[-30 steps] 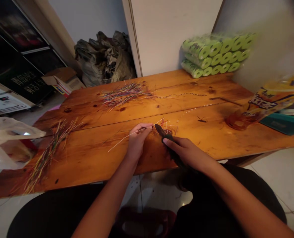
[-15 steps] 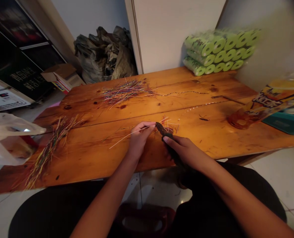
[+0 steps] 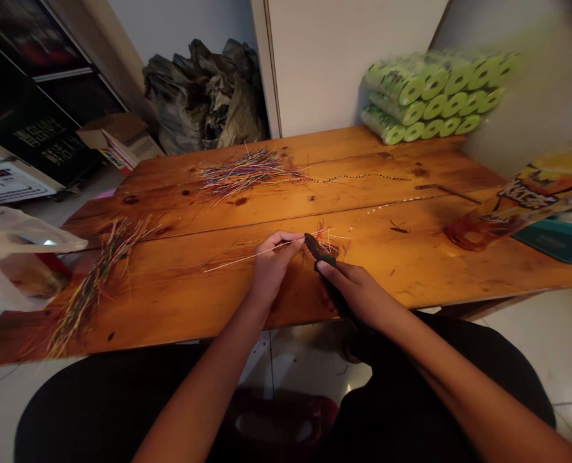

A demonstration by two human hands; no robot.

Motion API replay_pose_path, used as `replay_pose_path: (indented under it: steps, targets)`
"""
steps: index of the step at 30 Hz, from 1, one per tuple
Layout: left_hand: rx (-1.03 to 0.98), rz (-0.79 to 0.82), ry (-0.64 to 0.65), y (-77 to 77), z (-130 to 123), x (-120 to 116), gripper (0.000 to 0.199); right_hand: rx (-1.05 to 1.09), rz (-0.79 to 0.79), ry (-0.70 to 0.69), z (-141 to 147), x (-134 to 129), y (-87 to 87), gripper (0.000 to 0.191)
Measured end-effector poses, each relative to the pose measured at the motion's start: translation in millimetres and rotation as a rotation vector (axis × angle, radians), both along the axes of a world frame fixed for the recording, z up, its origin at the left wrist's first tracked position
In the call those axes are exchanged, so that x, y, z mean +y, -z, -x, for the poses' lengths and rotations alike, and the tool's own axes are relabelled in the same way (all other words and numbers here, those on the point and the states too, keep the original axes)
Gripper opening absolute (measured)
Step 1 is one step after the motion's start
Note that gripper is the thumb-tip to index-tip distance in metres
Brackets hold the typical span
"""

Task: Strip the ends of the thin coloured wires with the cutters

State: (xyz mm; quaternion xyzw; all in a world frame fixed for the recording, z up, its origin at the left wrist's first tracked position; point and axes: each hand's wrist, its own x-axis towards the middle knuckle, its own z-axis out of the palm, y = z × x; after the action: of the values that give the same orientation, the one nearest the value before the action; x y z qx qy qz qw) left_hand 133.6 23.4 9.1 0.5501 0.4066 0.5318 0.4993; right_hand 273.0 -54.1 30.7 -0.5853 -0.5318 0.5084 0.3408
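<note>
The left hand [image 3: 271, 267] pinched a thin pale wire [image 3: 242, 257]; the right hand [image 3: 353, 289] clamped what looked like black pliers [image 3: 319, 249] beside a tuft of coloured wires [image 3: 330, 241] on the bench [image 3: 411, 270].

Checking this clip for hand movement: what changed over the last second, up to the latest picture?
The thin pale wire in the left hand swung flatter, its free end now pointing more sideways across the wooden table. The right hand still grips the dark-handled pliers, their tip at the small wire tuft. The view shifted slightly. The coloured wire piles stayed as they were.
</note>
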Motion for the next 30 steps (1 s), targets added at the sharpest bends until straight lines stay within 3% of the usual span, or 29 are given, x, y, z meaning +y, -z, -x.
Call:
replay_pose_path:
  steps: [8,16,23,30]
  targets:
    - [-0.042,0.001,0.012,2.1,-4,-1,0.007,0.366,0.145,0.033,2,-1,0.4,0.041]
    - [-0.031,-0.008,-0.041,4.6,-6,1,0.009,0.468,0.280,0.028,-4,5,5.3,0.046]
    - [-0.034,0.003,-0.125,6.1,-4,6,0.009,0.460,0.408,-0.018,-8,12,-4.1,0.044]
    - [-0.046,0.029,-0.127,9.4,-2,9,0.011,0.589,0.469,0.024,-19,11,-5.5,0.046]
